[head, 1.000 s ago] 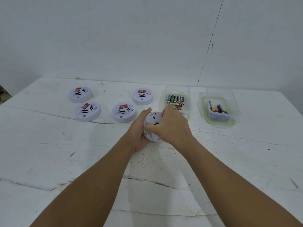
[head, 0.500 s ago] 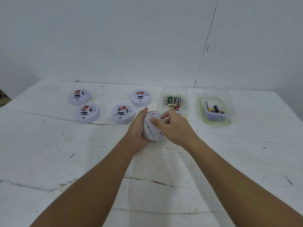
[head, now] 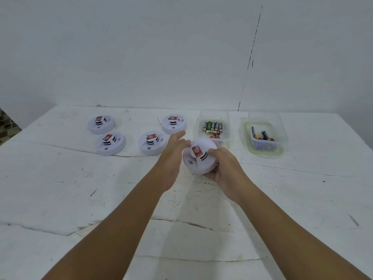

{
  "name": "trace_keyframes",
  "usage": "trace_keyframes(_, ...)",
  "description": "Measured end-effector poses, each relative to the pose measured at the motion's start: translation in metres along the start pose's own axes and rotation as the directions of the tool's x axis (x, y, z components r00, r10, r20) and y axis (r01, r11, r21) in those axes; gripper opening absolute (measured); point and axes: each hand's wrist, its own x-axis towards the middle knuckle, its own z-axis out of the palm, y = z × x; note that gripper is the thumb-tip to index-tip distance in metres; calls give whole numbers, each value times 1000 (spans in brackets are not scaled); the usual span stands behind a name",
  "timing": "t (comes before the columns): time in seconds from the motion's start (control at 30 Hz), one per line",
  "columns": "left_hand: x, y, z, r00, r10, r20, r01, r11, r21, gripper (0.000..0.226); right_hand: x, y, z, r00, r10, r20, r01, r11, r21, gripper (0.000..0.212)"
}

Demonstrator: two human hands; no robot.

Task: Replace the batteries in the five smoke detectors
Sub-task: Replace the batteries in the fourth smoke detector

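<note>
Right hand (head: 224, 170) grips the smoke detector (head: 199, 156) from beneath, face up above the counter (head: 60, 188), likely for setting down. Left hand (head: 173, 150) beside it, fingers spread, holding nothing.

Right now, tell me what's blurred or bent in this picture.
Head view: the left hand is smeared by motion blur; the detector in the right hand and the batteries stay fairly sharp; the wide lens bows the table edges.
</note>
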Motion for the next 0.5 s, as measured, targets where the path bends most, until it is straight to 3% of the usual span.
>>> trace_keyframes(0.07,0,-15,-6,1000,0,-24,5,985,172,40,-2,3,-1,998,51,-32,-48,994,100,26)
trace_keyframes(0.13,-3,-25,-11,999,-28,-23,32,982,187,29,-3,7,-5,997,74,-19,-71,991,110,27)
trace_keyframes(0.27,-5,-31,-18,999,-42,-16,44,975,218,30,-5,10,-14,996,74,42,-77,994,74,25)
trace_keyframes(0.5,-9,-36,-15,989,-137,-54,128,982,-141,14,5,22,-20,1000,12,-11,-12,1000,28,38)
